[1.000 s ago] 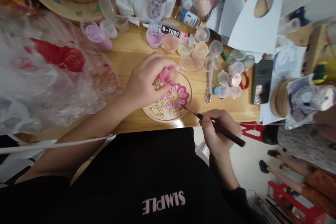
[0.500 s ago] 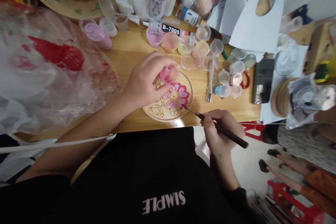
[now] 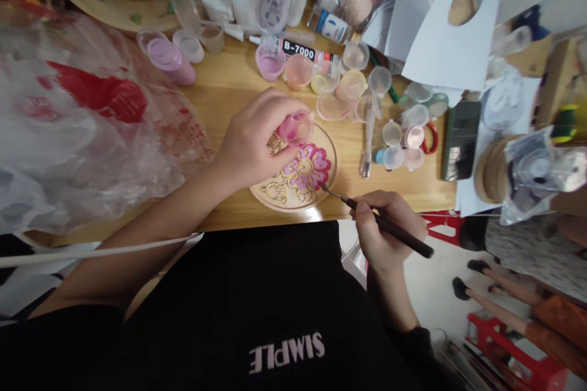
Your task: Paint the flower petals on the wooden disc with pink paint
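Note:
My left hand [image 3: 257, 137] is closed around a small clear cup [image 3: 297, 128] with pink stuff in it, held tilted over a round wooden board [image 3: 263, 200]. On the board is a flower [image 3: 306, 166] outlined in gold, its petals coloured pink and lilac; gold outlines beside it are uncoloured. My right hand [image 3: 387, 226] grips the dark handle of a thin-necked palette knife [image 3: 389, 232]. Its tip meets the flower's lower right petal edge. My left fingers and the cup cover the board's upper left part.
Several small cups [image 3: 352, 85] of coloured material stand behind the board, near a B-7000 glue tube [image 3: 298, 49]. Tweezers [image 3: 365, 146], red scissors [image 3: 430, 137] and a dark phone [image 3: 461, 140] lie to the right. A plastic bag [image 3: 92, 128] spreads over the left side. Another person's legs [image 3: 499, 302] show at lower right.
Hardly anything differs. Both hands keep their places, and the knife tip stays at the same petal edge.

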Motion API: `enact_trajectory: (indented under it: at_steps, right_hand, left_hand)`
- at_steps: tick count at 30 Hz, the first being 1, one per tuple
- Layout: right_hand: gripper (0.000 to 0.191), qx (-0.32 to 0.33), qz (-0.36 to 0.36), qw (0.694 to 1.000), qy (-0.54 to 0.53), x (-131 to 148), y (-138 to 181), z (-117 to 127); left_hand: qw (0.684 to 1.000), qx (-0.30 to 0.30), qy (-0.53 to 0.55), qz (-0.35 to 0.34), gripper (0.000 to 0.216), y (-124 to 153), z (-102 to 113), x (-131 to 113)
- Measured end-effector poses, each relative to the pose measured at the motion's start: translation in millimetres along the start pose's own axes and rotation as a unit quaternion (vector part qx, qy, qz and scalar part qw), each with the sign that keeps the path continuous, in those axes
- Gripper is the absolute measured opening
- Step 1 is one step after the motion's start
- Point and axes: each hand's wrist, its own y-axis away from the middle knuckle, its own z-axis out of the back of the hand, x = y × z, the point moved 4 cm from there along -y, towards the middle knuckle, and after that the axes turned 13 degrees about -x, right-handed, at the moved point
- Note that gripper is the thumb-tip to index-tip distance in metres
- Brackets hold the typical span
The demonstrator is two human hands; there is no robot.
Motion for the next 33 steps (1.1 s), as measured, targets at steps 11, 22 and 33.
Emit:
enact_trajectory:
  at_steps: [11, 22, 33]
  right_hand:
    - [0.01, -0.015, 0.006, 1.0, 0.003, 0.3, -1.6, 1.2]
    - [0.011, -0.025, 0.011, 1.0, 0.004, -1.8, -1.6, 1.7]
    - [0.011, -0.022, 0.021, 1.0, 0.007, -0.7, -0.8, 3.3]
  left_hand:
    - [0.998, 0.03, 0.003, 0.051, 0.035, 7.2, -2.7, 7.7]
    - [0.999, 0.034, -0.017, 0.024, 0.032, 3.2, -0.8, 3.6]
    - [1.0, 0.02, -0.023, 0.002, 0.037, 2.0, -0.2, -0.2]
